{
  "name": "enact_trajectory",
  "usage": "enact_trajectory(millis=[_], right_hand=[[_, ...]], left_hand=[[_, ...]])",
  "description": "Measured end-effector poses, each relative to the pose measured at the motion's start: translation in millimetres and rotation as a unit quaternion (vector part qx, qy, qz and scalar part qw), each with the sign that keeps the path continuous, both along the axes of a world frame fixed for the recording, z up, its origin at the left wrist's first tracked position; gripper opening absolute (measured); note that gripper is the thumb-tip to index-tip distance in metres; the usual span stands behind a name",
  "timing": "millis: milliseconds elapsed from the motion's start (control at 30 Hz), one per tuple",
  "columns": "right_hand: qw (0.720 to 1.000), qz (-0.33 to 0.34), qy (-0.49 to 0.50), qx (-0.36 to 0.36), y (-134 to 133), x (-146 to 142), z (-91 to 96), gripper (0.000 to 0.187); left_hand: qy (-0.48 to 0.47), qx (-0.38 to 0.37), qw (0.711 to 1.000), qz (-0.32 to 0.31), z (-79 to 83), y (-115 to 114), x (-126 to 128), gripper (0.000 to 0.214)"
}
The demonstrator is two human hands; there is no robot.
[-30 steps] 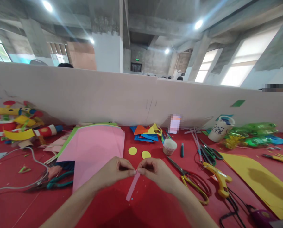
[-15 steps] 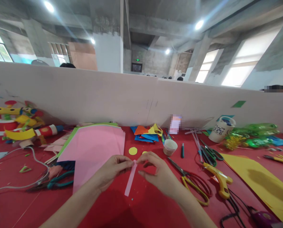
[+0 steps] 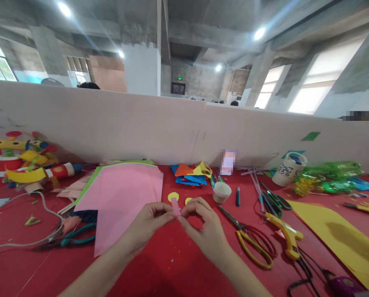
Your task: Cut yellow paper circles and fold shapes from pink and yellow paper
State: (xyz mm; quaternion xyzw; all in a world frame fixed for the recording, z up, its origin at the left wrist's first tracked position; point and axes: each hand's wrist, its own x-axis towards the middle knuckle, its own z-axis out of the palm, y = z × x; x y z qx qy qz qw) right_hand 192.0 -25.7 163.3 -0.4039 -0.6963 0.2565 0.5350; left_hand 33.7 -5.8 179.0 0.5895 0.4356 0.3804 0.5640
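- Plainly, the head view shows a short pink strip of paper sticking up between the fingertips of both hands. It is held just above the red bench, not lying on it.
- Judging by its look, the strip is very light, thin and limp. It likely creases at the slightest squeeze, tears if pulled hard, and sags when held by one end only.
- A fingertip pinch on its flat faces, close to the part being worked, seems the best hold. A wider grasp would crumple it.
- The left hand is closed in a pinch, thumb and forefinger meeting on the strip's left side, the other fingers curled under.
- The right hand is likewise closed, thumb and forefinger nipping the strip from the right. Its remaining fingers arch loosely and touch nothing else.
- Most of the strip is hidden by the fingers, so I cannot tell whether it is folded or rolled.
- Just behind the hands lie pink sheets and two yellow discs. Scissors lie to the right, near the right hand but apart from it.
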Motion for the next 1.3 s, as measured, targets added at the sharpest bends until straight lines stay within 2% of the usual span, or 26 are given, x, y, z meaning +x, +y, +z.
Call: enact_trajectory(millis=[133,233,400,533,733,900,1100,1200,1300], right_hand=[[0.992,0.036,0.07,-0.099,1,-1,-4.3,0.008],[0.983,0.054,0.106,-0.137,3,0,-7.0,0.012],[0.977,0.073,0.138,-0.145,8,2,-8.6,0.016],[0.971,0.086,0.139,-0.173,9,4,-8.2,0.017],[0.963,0.113,0.125,-0.208,9,5,-7.1,0.015],[0.968,0.098,0.101,-0.209,8,6,-5.6,0.018],[0.97,0.073,0.109,-0.206,10,5,-8.3,0.025],[0.968,0.066,0.122,-0.21,14,3,-16.6,0.026],[0.964,0.061,0.136,-0.222,20,-3,-32.8,0.03]], left_hand=[[0.027,0.034,0.999,0.0,5.4,-2,1,0.024],[0.045,0.04,0.998,-0.01,5.4,-1,0,0.026],[0.035,0.034,0.998,-0.028,1.2,2,-2,0.024],[0.034,0.033,0.999,-0.015,-0.6,3,-1,0.023],[0.102,0.084,0.991,-0.024,3.0,1,0,0.016],[0.159,0.152,0.975,-0.028,-1.3,-1,-2,0.012],[0.127,0.161,0.978,-0.024,-5.0,0,0,0.013],[0.103,0.15,0.983,-0.026,-12.7,4,1,0.016],[0.103,0.133,0.986,-0.022,-29.1,8,-2,0.018]])
